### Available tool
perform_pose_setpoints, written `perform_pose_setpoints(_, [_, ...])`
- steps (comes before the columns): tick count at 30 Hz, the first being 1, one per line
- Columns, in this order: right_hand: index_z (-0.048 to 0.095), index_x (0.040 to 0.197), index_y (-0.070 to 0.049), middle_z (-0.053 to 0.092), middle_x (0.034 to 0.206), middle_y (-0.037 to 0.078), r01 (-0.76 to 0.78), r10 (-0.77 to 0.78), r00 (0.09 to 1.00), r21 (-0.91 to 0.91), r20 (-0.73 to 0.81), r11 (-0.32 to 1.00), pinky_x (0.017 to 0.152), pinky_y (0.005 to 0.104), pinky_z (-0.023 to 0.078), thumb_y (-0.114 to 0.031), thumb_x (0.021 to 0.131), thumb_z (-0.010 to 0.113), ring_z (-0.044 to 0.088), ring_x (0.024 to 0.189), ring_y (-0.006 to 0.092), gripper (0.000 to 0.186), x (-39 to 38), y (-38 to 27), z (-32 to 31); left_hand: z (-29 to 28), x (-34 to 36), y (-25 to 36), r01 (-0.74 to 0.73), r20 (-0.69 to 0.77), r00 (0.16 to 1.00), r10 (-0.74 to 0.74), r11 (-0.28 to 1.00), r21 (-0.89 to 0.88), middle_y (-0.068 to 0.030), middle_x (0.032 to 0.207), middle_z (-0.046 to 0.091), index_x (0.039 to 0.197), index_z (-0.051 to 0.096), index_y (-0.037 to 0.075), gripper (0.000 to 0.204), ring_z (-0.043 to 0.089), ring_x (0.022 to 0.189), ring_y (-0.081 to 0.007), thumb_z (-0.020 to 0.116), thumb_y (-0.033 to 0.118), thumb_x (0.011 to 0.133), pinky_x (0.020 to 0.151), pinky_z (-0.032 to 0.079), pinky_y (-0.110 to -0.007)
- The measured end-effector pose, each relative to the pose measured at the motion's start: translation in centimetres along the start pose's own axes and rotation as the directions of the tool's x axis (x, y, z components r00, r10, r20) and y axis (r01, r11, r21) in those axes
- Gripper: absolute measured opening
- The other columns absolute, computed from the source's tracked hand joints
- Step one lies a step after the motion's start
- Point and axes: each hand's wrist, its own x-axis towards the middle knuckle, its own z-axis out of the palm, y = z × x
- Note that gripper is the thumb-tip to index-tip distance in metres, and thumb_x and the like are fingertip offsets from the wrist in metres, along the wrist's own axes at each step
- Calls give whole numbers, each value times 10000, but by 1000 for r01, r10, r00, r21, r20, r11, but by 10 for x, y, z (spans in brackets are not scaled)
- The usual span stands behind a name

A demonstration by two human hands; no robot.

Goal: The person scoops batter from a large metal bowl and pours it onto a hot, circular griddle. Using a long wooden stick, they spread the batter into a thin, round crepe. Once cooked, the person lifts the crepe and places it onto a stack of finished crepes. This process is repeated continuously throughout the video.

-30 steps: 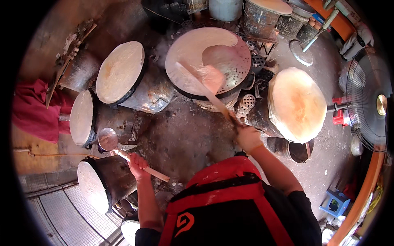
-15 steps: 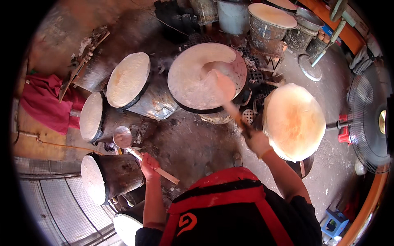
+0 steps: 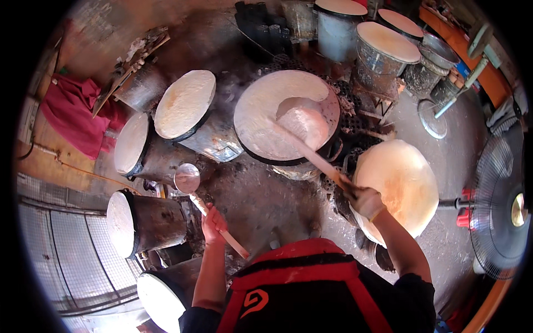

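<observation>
My left hand [image 3: 212, 225] is closed round the wooden handle of a ladle [image 3: 187, 177], whose round bowl is held up over the floor. In my right hand [image 3: 366, 203], which looks gloved, is the dark end of a long wooden spreader [image 3: 311, 155]. Its far end reaches over a large round griddle [image 3: 235, 126] in front of me and touches or hovers just above the pale batter [image 3: 255, 105]. The batter covers most of the griddle, with a curved gap right of centre beside a pinkish wet patch. Right of it, below my right hand, lies a stack of large thin round pancakes [image 3: 400, 177].
More round griddles on drums, such as a nearby one [image 3: 186, 105], curve along my left with pale sheets on them. Far right stand buckets [image 3: 383, 61] with round tops. A large fan [image 3: 499, 200] is at the right edge, and a red cloth [image 3: 75, 116] hangs at left.
My right hand has drawn slightly down and right, and the spreader now crosses further left over the batter. The ladle stays in my left hand. The whole view has shifted a little.
</observation>
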Motion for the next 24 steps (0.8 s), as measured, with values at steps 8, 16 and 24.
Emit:
perform_pose_setpoints(8, [325, 1362, -443, 659, 835, 162, -315, 322, 944, -85, 74, 945, 707, 441, 508, -436, 904, 461, 639, 769, 357, 478, 64, 20, -54, 4, 2, -30, 127, 21, 992, -126, 989, -79, 51, 561, 316, 940, 463, 178, 58, 276, 362, -62, 448, 122, 939, 305, 240, -225])
perform_pose_setpoints(16, [410, 1338, -391, 662, 979, 110, -162, 166, 985, -81, 42, 983, 714, 403, 523, -364, 872, 556, 651, 826, 312, 489, 86, 57, -45, 44, -20, -37, 130, -62, 990, -126, 989, 65, 46, 559, 324, 905, 433, 175, 59, 288, 353, -71, 430, 125, 935, 298, 246, -234])
perform_pose_setpoints(24, [393, 1361, -250, 558, 1142, 241, -391, 382, 920, 134, 87, 911, 880, 430, 442, -397, 928, 412, 526, 1065, 410, 459, 219, 4, -40, 57, -23, -44, 168, -4, 985, -170, 970, 174, 4, 592, 370, 966, 392, 159, 94, 316, 351, -98, 448, 111, 908, 301, 268, -252])
